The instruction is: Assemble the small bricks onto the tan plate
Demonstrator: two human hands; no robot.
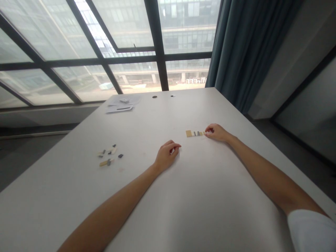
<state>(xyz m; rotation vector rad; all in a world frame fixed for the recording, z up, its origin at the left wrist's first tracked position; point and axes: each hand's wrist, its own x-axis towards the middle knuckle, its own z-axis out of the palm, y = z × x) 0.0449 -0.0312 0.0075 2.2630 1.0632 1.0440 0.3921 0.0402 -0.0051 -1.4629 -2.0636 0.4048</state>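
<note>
A row of small building bricks (195,133), tan, white and grey, lies on the white table right of centre. At its right end, my right hand (217,133) has its thumb and fingers closed on a small light brick (205,133); the fingers partly cover it. My left hand (167,154) hovers over or rests on the table, lower left of the row and apart from it. Its thumb and index finger are pinched together, and whatever may be between them is too small to make out.
Several loose bricks lie to the left, among them a tan-and-grey piece (105,163) and a dark brick (120,156). Papers (119,109) sit at the table's far left. A dark round disc (154,97) is near the far edge, before the windows. A curtain (236,52) hangs at right.
</note>
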